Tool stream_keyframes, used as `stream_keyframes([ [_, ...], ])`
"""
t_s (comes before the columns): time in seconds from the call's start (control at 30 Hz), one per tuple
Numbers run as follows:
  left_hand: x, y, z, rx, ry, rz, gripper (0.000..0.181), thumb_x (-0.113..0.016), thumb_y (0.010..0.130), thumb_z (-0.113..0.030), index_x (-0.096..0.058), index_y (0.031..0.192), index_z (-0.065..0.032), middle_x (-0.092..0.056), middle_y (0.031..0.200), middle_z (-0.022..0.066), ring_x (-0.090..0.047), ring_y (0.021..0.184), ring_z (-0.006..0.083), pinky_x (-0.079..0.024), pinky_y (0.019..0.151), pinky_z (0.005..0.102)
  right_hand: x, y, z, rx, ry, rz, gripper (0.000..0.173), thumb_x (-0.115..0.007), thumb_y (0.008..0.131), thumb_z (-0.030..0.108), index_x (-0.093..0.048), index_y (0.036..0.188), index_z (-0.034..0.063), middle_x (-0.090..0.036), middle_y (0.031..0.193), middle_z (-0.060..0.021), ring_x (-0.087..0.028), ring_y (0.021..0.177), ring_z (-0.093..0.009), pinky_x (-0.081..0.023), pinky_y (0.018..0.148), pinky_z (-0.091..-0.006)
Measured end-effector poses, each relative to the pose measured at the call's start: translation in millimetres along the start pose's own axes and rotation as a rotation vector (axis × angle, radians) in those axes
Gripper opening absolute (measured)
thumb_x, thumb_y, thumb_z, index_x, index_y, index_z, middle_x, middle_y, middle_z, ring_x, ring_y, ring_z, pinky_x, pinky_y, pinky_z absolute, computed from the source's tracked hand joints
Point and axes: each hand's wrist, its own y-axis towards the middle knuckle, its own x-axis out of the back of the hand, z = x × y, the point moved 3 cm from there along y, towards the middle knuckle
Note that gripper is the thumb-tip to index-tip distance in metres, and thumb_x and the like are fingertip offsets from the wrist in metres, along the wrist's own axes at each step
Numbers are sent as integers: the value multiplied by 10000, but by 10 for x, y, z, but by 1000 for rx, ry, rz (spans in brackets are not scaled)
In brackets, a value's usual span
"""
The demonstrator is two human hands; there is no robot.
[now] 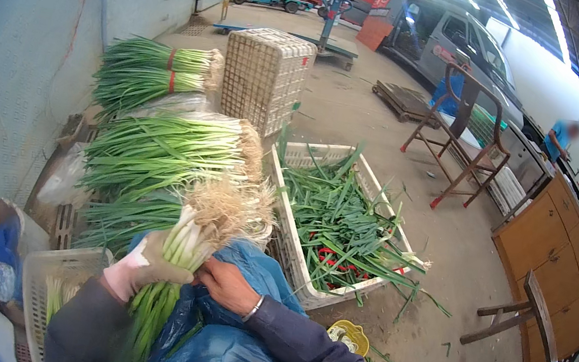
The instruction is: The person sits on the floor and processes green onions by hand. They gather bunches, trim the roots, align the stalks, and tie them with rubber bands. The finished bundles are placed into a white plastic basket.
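My left hand [148, 261], in a pale work glove, grips a bunch of green onions [187, 239] with its white stems and tan roots upward. Its green leaves hang down over my lap. My right hand [231, 287], bare with a metal bracelet at the wrist, is curled against the right side of the bunch. What its fingertips hold is hidden. Blue plastic sheeting [227, 344] covers my lap beneath both hands. Just beyond lies a large pile of green onions [172, 148], roots to the right.
A white crate [300, 263] of leaf trimmings [334, 220] stands at right, near a small yellow basket [360, 338]. Bundles with red bands [170, 81] and an upended crate [265, 77] sit farther off. Another crate [31, 283] is at left. A wooden chair [461, 127] and a distant person [557, 138] are right.
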Motion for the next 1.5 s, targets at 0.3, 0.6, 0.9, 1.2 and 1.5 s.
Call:
stream_keyframes([
  [0.3, -168, -55, 62, 9, 297, 28, 614, -867, 621, -184, -619, 1152, -1, -685, 1002, 42, -624, 900, 130, -525, 821, 300, 22, 161, -1102, -81, 691, 38, 455, -552, 978, 245, -466, 1371, 35, -605, 1216, -170, -661, 983, -289, -550, 869, -424],
  [0.6, -557, -62, -122, -20, 514, 102, 567, -825, 623, -304, -602, 1046, 1, -675, 965, 122, -652, 886, 216, -510, 809, 353, 258, 369, -811, -256, 949, -189, 531, -710, 927, 324, -534, 1339, 39, -683, 1104, -72, -564, 732, -66, -467, 630, -210],
  [0.9, -567, 7, -65, -18, 455, 98, 562, -834, 624, -268, -612, 1074, -17, -677, 969, 83, -638, 891, 182, -507, 813, 335, 386, 317, -606, -262, 1083, -71, 534, -638, 968, 237, -450, 1424, 31, -550, 1352, -198, -595, 1159, -234, -478, 1025, -354],
  [1.2, -120, 15, -23, -20, 171, 34, 569, -832, 629, -106, -613, 1147, -19, -663, 984, 21, -598, 904, 115, -491, 828, 293, 317, -18, -270, -163, 674, 97, 772, -774, 857, 250, -368, 1488, 70, -409, 1501, -89, -439, 1331, -240, -358, 1131, -394],
  [1.5, -138, 30, -126, 11, 174, 108, 486, -843, 644, -136, -613, 1059, -33, -640, 914, 3, -578, 838, 114, -478, 772, 291, 233, 38, -214, 28, 685, 102, 875, -824, 812, 308, -335, 1484, 34, -469, 1430, -114, -421, 1341, -249, -354, 1111, -391],
])
